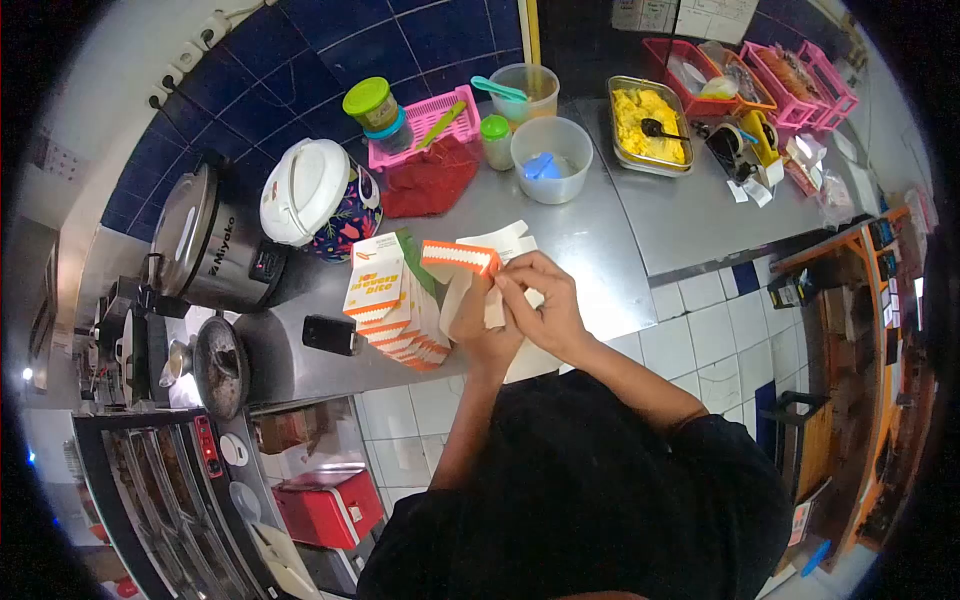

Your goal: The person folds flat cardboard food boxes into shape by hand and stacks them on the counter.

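Right hand [548,305]: its grip pinches the raised carton's orange-edged corner between thumb and fingers, apparently to steady the thin card.
Left hand [488,338]: against the carton, seemingly bracing it from the other side; its fingers are partly covered, so I cannot tell how its grip closes.
Carton [458,256]: between both hands, above the steel surface [605,270], opened out, its orange-and-white zigzag band uppermost.
Carton stack [398,318]: just beside the left hand, overlapped, probably to save room and stay within reach.
Red cloth [432,178]: crumpled beyond the stack, against the pink basket [462,112].
Clear tub [582,150]: stands upright, a blue scoop [543,167] inside, perhaps kept there for ready use.
Yellow food [640,108]: farther right, in a rectangular container; a black spoon [656,128] rests in it, handle outward, presumably for easy grasping.
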A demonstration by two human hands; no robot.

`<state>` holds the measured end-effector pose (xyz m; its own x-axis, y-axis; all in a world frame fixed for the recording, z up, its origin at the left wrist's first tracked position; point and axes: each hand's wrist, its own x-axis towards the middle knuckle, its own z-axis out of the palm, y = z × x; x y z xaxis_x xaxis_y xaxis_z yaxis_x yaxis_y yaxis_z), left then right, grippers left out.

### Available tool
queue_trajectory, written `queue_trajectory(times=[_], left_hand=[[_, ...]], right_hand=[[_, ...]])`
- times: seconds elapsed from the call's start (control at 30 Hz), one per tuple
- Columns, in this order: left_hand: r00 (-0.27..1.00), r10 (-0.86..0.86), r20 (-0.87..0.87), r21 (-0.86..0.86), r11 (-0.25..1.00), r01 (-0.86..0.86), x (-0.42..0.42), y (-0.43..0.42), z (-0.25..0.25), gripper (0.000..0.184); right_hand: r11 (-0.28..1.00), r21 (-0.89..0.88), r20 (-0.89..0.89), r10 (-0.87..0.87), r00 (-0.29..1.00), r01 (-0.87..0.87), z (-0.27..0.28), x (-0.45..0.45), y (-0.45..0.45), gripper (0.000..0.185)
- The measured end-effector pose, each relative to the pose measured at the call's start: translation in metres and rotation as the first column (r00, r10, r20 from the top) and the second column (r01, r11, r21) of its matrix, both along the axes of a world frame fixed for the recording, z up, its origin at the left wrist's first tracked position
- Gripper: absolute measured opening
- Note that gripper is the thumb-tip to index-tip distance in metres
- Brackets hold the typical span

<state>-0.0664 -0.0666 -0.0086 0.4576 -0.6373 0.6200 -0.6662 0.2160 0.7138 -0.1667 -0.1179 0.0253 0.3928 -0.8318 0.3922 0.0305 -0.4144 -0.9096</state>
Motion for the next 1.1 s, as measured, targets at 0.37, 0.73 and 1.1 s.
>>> queue_trajectory(times=[0.37,0.73,1.1], left_hand=[[0.316,-0.413,-0.854,-0.325,0.899,0.294,0.033,0.017,0.022,0.018],[0.926,-0.117,-0.360,0.310,0.921,0.237,0.035,0.039,0.029,0.033],[0.665,-0.341,-0.665,0.220,0.760,0.611,0.044,0.044,0.033,0.034]], right_hand=[[0.991,0.121,0.088,0.038,0.995,-0.049,-0.027,-0.011,-0.041,0.031],[0.769,0.506,0.095,0.400,0.912,-0.390,-0.001,-0.030,-0.023,0.031],[0.777,0.465,0.050,0.456,0.888,-0.425,0.026,-0.030,-0.011,0.036]])
